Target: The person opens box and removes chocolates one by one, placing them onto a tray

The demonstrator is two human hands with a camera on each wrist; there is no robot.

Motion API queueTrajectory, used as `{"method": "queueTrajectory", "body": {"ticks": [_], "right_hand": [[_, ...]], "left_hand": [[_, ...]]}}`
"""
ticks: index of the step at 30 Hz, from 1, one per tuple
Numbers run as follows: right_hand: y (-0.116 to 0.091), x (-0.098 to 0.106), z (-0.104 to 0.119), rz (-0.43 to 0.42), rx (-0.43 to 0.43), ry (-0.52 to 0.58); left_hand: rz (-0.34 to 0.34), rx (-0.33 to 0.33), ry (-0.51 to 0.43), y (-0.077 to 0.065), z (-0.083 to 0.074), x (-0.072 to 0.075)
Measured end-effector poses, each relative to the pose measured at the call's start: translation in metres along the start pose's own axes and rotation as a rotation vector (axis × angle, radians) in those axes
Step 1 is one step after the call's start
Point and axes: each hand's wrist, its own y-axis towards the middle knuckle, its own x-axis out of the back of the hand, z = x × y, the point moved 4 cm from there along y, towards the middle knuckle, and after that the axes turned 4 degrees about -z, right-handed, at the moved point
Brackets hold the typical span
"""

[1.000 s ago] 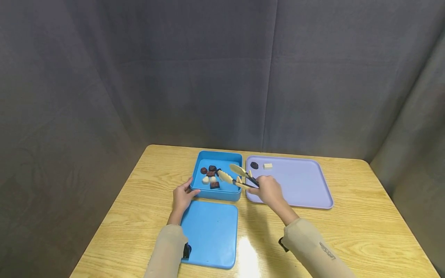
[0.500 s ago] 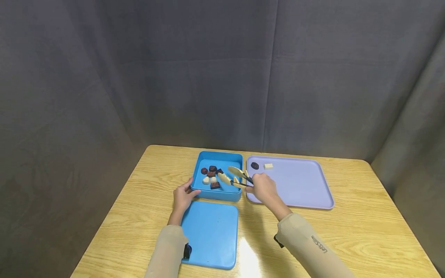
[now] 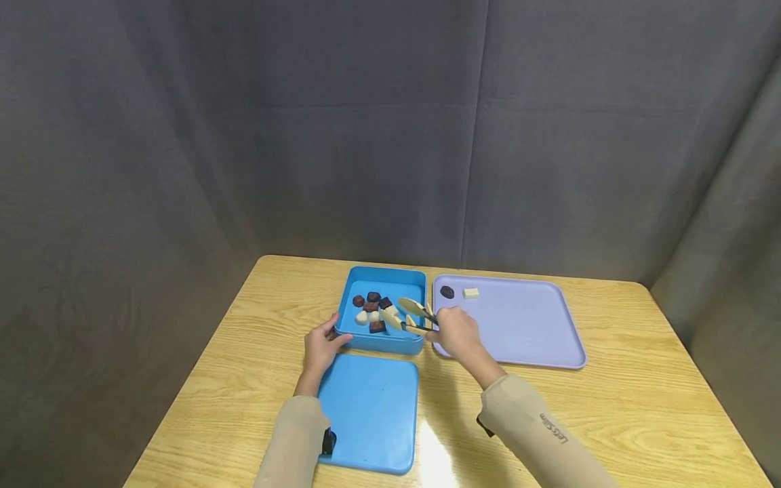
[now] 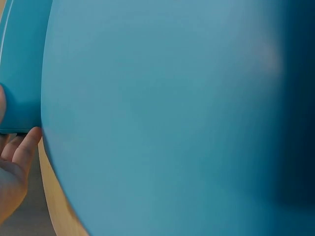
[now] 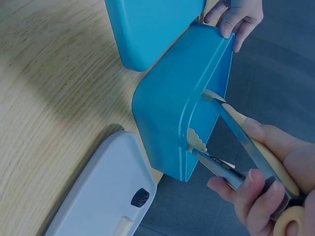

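My left hand (image 3: 320, 344) holds the near left corner of an open blue box (image 3: 381, 343), thumb along the front wall and fingers at the side. The right wrist view also shows that box (image 5: 165, 98). Inside lie several dark brown chocolates (image 3: 371, 306) and white ones (image 3: 362, 317). My right hand (image 3: 459, 333) grips tongs (image 3: 410, 306) with cream scalloped heads, which reach over the box's right wall and stand apart. A pale piece (image 3: 392, 310) shows between the heads; I cannot tell whether they touch it. In the right wrist view, fingers (image 5: 261, 199) wrap the tong arms.
Right of the box lies a lilac tray (image 3: 525, 325) with a dark oval chocolate (image 3: 447, 292) and a white block (image 3: 471, 293). A flat blue lid (image 3: 369, 413) lies in front of the box. All stand on a wooden table (image 3: 634, 400), curtains behind (image 3: 366, 135).
My right hand and the tongs have shifted left and slightly down, further over the box. A pale piece has come into view between the heads. My left hand has stayed put.
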Motion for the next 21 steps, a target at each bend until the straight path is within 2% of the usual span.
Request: {"method": "queueTrajectory", "body": {"ticks": [11, 21], "right_hand": [[0.0025, -0.0076, -0.0002, 0.027, -0.038, 0.007], [0.0016, -0.0094, 0.0009, 0.037, -0.032, 0.023]], "left_hand": [[0.004, 0.005, -0.001, -0.0003, 0.0005, -0.0011], [-0.004, 0.022, 0.016, 0.0001, -0.0002, -0.0002]]}}
